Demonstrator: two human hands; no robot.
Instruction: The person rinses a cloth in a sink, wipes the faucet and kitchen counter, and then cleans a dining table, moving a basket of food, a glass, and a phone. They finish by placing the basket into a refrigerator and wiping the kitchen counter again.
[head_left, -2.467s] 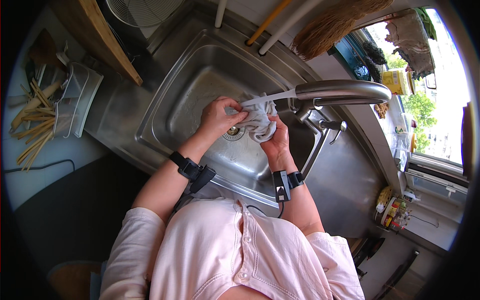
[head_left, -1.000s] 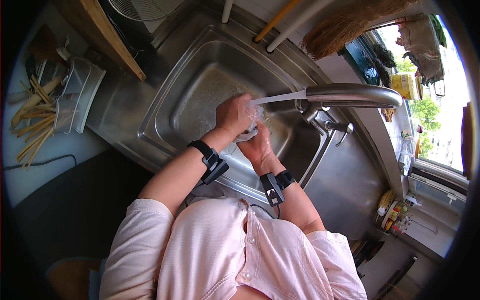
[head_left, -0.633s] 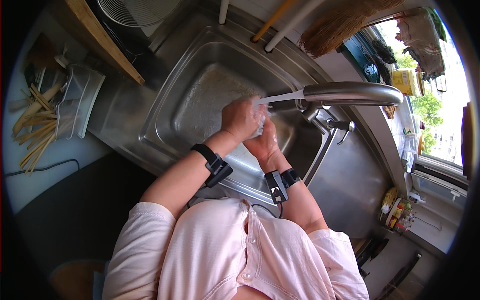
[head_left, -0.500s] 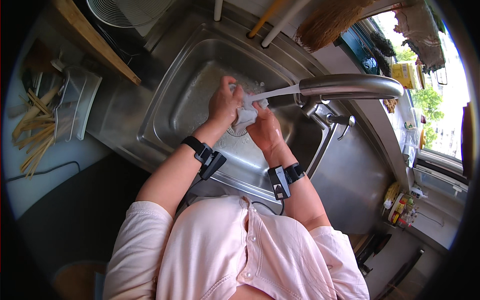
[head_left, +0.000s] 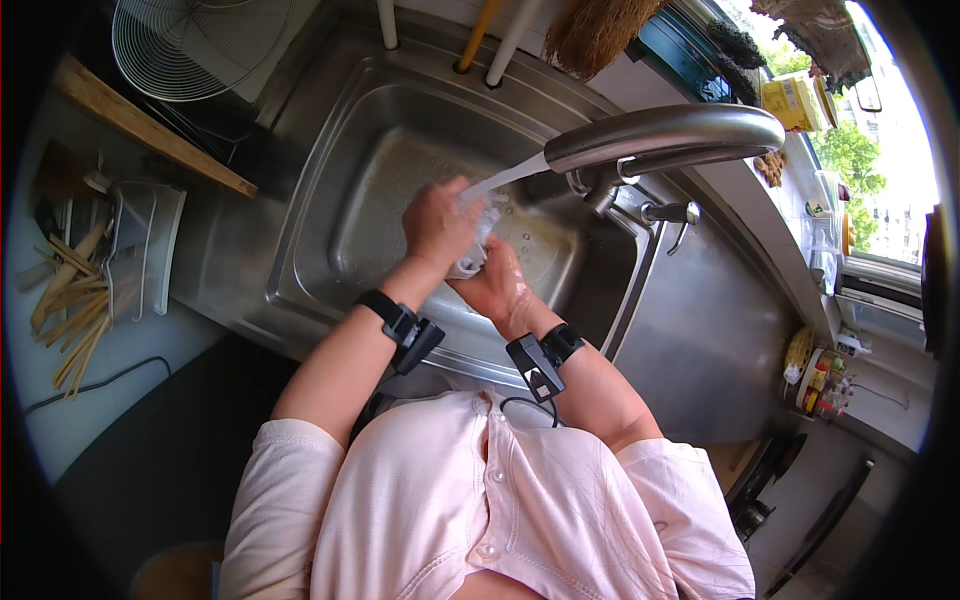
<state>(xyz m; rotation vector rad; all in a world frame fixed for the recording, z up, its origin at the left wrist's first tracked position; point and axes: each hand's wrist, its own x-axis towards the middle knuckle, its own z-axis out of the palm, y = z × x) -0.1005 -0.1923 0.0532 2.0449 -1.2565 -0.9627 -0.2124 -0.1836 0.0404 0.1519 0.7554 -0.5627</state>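
A wet, pale grey-white cloth [head_left: 468,264] is bunched between my two hands, low over the steel sink [head_left: 372,190]. My left hand [head_left: 436,228], slightly blurred, is closed on its upper part. From below and to the right, my right hand [head_left: 497,287] grips the same cloth, its skin wet and shiny. Water [head_left: 508,176] runs out of the curved steel faucet [head_left: 665,133] onto the cloth and the left fingers. Part of the cloth and several fingertips are hidden behind the hands.
A faucet lever [head_left: 680,213] stands right of the spout. At the left are a wooden board [head_left: 150,125], a round wire strainer [head_left: 200,45] and a holder with chopsticks [head_left: 75,300]. Pole ends and a straw broom [head_left: 595,35] line the back. A steel counter [head_left: 690,330] lies right.
My hands have drawn closer together, and the cloth between them is more tightly bunched. The right hand has turned inward beneath it. The whole view has shifted a little.
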